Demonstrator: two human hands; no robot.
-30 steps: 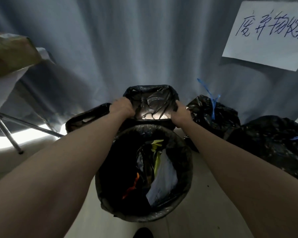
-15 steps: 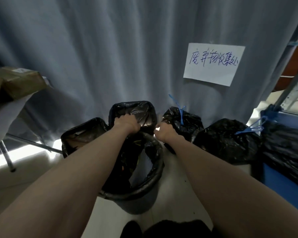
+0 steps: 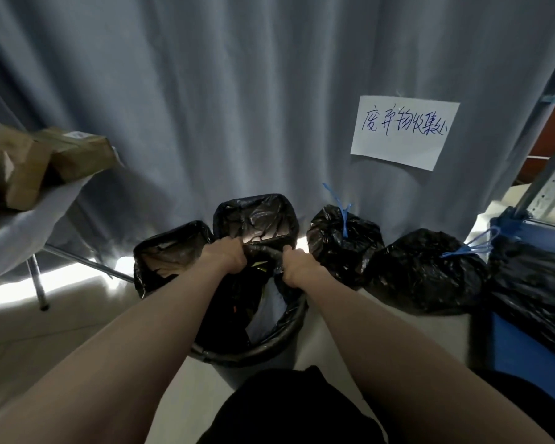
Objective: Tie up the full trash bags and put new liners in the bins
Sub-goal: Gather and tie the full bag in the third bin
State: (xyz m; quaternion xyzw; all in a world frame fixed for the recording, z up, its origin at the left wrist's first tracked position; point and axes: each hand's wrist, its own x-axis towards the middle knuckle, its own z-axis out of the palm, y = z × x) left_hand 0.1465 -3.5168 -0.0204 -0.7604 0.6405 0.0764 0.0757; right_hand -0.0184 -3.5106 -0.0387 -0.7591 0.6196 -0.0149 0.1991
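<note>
Your fingers are curled tight on the far rim of the black liner [image 3: 253,315]: left hand [image 3: 226,256] and right hand [image 3: 297,267] each clutch a fistful of film at the centre of the frame, over the round bin [image 3: 263,363]. Expect thin, slippery, floppy plastic that may tear under load; the paper and scraps inside look light. Gather the rim all round and lift by the bunched neck, as on the tied bag [image 3: 343,248] at right of centre.

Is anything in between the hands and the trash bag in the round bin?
No. The left hand and right hand already grip the black trash bag at the round bin's far rim.
</note>
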